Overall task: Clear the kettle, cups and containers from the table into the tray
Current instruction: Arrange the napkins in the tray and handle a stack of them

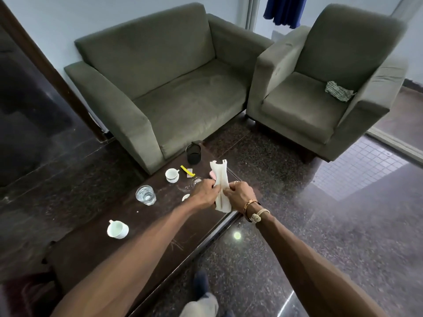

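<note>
Together, the left hand (203,193) and right hand (240,196) pinched a folded white napkin (220,176) upright above the dark table (96,245). A white cup (117,229) and a water glass (145,194) stood on it.

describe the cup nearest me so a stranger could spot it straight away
Find the long dark wooden coffee table in front of the grey two-seat sofa. Toward its near end, nearer than the clear glass tumbler, sits a white ceramic cup. Unlike the other white cup at the far end, it has no saucer and stands alone.
</note>
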Motion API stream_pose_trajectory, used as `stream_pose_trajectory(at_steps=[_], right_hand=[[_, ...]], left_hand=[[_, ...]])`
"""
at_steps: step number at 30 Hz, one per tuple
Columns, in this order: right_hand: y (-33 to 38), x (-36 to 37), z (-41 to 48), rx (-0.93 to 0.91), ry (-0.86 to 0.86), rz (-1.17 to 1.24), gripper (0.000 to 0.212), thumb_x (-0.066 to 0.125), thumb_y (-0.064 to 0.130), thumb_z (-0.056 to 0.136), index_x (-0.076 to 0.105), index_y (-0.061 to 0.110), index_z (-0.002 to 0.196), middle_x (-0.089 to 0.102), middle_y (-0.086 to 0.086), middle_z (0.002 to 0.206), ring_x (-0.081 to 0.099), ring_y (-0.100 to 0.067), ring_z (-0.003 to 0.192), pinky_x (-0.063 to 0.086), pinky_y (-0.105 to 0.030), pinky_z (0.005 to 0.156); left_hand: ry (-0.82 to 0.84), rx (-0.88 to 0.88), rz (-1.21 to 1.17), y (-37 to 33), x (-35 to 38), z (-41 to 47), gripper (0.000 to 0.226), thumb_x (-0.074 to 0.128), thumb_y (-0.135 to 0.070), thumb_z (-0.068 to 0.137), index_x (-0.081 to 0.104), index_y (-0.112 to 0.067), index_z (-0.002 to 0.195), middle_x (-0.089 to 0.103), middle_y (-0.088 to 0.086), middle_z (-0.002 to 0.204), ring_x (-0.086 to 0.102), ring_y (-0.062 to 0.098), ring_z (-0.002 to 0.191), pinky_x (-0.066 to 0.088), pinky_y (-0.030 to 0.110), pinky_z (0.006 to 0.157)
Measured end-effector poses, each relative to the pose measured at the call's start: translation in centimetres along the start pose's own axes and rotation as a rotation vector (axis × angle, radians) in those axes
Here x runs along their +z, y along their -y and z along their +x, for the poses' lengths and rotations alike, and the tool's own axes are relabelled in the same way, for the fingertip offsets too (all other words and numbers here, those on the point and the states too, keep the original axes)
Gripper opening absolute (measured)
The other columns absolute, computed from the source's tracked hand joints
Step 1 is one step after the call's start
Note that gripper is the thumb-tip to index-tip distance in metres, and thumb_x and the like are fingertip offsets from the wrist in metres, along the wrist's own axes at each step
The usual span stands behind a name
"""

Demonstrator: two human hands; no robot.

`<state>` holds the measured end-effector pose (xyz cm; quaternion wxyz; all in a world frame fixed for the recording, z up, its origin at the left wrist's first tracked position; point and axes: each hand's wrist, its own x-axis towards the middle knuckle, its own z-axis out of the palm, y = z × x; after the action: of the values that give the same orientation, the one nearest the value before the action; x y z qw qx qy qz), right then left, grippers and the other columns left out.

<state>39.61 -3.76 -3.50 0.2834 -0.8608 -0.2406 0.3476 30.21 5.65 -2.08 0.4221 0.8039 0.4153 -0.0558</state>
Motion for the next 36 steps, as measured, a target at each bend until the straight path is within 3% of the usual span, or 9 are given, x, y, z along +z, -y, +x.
stream_pose_trajectory(at_steps=[4, 7, 12, 16, 19, 25, 31, 33, 36], right_hand=[[0.6, -0.1, 3.9, 0.068, 0.059, -0.053, 0.02, 0.058, 0.022, 0.085, 0.073, 0.009, 0.084, 0.073, -0.011, 0.088, 0.07, -0.029, 0.086, 0.056, -0.035, 0.075], [1.7, -0.5, 7.0, 0.084, 0.094, -0.09, 0.019, 0.059, 0.019, 0.085, 0.074, 0.007, 0.087, 0.074, -0.014, 0.091, 0.069, -0.028, 0.081, 0.057, -0.038, 0.074], [4.2, -1.3, 11.9, 0.083, 0.131, -0.137, 0.013, 0.066, 0.017, 0.084, 0.075, 0.007, 0.084, 0.074, -0.011, 0.083, 0.07, -0.023, 0.07, 0.061, -0.034, 0.065], [6.4, -1.2, 15.0, 0.071, 0.157, -0.184, 0.011, 0.068, 0.015, 0.084, 0.075, 0.007, 0.084, 0.069, -0.007, 0.076, 0.059, -0.013, 0.053, 0.041, -0.017, 0.039], [7.5, -0.6, 17.8, 0.064, 0.186, -0.233, 0.013, 0.068, 0.017, 0.083, 0.076, 0.009, 0.089, 0.072, -0.005, 0.084, 0.063, -0.015, 0.066, 0.044, -0.02, 0.049], [7.0, 2.8, 24.6, 0.079, 0.34, -0.373, 0.007, 0.065, 0.009, 0.081, 0.067, 0.01, 0.075, 0.075, -0.012, 0.086, 0.073, -0.026, 0.076, 0.062, -0.038, 0.072], [4.6, 6.8, 32.3, 0.031, 0.472, -0.518, 0.014, 0.063, 0.01, 0.08, 0.071, 0.003, 0.089, 0.074, -0.016, 0.088, 0.073, -0.033, 0.085, 0.061, -0.042, 0.077], [5.6, 7.1, 34.4, -0.051, 0.444, -0.545, 0.016, 0.064, 0.015, 0.083, 0.071, 0.005, 0.093, 0.074, -0.015, 0.094, 0.071, -0.033, 0.09, 0.059, -0.035, 0.079], [7.7, 7.5, 37.6, -0.181, 0.326, -0.492, 0.018, 0.061, 0.016, 0.086, 0.074, 0.008, 0.097, 0.074, -0.015, 0.097, 0.069, -0.034, 0.095, 0.05, -0.031, 0.075]], left_hand=[[0.135, -0.073, -0.154, 1.1, 0.2, 4.4, 0.032, 0.051, -0.037, 0.077, 0.057, -0.008, 0.065, 0.067, 0.011, 0.077, 0.067, 0.03, 0.074, 0.057, 0.042, 0.065], [0.213, -0.13, -0.307, 1.4, -0.2, 7.8, 0.022, 0.052, -0.02, 0.08, 0.065, -0.003, 0.077, 0.073, 0.022, 0.094, 0.073, 0.035, 0.084, 0.061, 0.054, 0.072], [0.236, -0.177, -0.409, 0.1, -2.4, 10.9, 0.021, 0.047, -0.003, 0.089, 0.065, -0.007, 0.081, 0.073, 0.018, 0.095, 0.073, 0.029, 0.088, 0.062, 0.044, 0.077], [0.202, -0.213, -0.39, 0.5, -3.9, 13.9, 0.015, 0.055, -0.006, 0.091, 0.064, 0.002, 0.084, 0.071, 0.018, 0.09, 0.071, 0.023, 0.078, 0.062, 0.031, 0.072], [0.134, -0.219, -0.371, 1.1, -4.7, 15.8, 0.016, 0.062, -0.013, 0.092, 0.061, -0.005, 0.078, 0.056, 0.004, 0.065, 0.051, 0.009, 0.053, 0.039, 0.011, 0.04], [0.193, -0.357, -0.546, 4.5, -3.1, 20.2, 0.015, 0.065, -0.013, 0.091, 0.062, -0.009, 0.078, 0.067, 0.013, 0.092, 0.07, 0.025, 0.088, 0.059, 0.04, 0.086], [0.098, -0.453, -0.571, 7.7, 0.9, 26.2, 0.009, 0.057, -0.013, 0.097, 0.062, -0.013, 0.09, 0.067, 0.012, 0.088, 0.069, 0.029, 0.088, 0.061, 0.039, 0.07], [-0.039, -0.468, -0.503, 8.7, 1.6, 29.0, 0.016, 0.06, -0.015, 0.092, 0.065, -0.022, 0.079, 0.068, 0.015, 0.084, 0.069, 0.037, 0.089, 0.058, 0.042, 0.069], [-0.281, -0.394, -0.279, 8.5, 0.6, 32.2, 0.014, 0.057, -0.026, 0.094, 0.071, -0.022, 0.095, 0.073, 0.006, 0.089, 0.068, 0.031, 0.086, 0.045, 0.034, 0.062]])
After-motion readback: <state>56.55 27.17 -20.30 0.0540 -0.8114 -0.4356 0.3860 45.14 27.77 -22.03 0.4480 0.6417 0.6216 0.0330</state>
